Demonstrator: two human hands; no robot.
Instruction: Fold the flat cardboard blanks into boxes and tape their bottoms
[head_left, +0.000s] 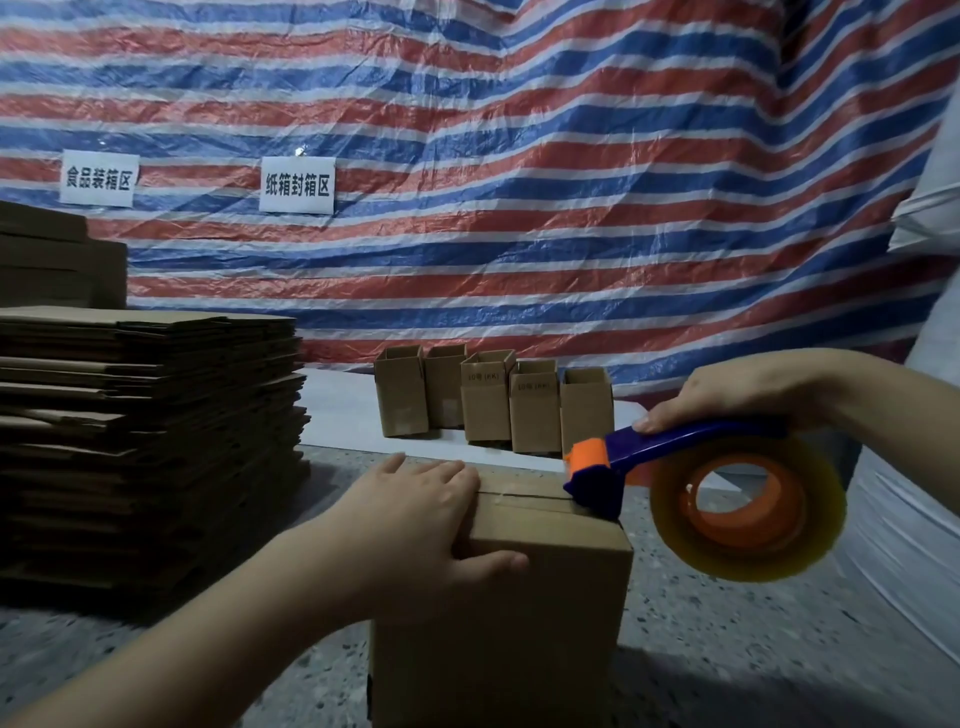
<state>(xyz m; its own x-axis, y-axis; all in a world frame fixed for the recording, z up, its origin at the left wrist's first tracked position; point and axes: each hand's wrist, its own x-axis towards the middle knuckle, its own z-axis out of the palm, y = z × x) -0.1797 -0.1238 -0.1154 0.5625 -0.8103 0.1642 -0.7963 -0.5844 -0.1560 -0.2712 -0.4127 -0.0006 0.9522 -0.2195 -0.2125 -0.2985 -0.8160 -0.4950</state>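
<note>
Dim, flat indoor light, deep shadow lower left, wide-angle bending at edges, slight softness overall.

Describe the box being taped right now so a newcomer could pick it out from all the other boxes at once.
Start at the tall stack of flat cardboard blanks on the left and move right along the speckled floor to the nearest box. Unlike the five small open boxes by the striped tarp, its flaps are closed, the left hand presses it, and the tape dispenser touches its seam.

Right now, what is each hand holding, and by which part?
The right hand grips the tape dispenser by its blue handle. The left hand steadies the box at its top left edge.
</note>
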